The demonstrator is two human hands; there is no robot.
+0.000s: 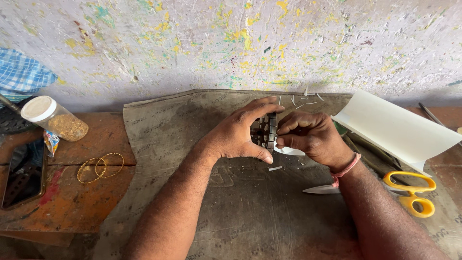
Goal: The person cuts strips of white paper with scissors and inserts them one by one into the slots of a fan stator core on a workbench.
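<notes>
Left hand and right hand fingers both grip a dark strip, perhaps beaded; long axis upright

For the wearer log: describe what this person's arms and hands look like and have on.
Both forearms are bare, with no sleeves showing and no gloves. The left hand carries no ring, band or watch that can be seen. The right hand has a thin pinkish-red thread tied around its wrist, with a short loose end hanging. No other jewellery or markings are visible.
</notes>
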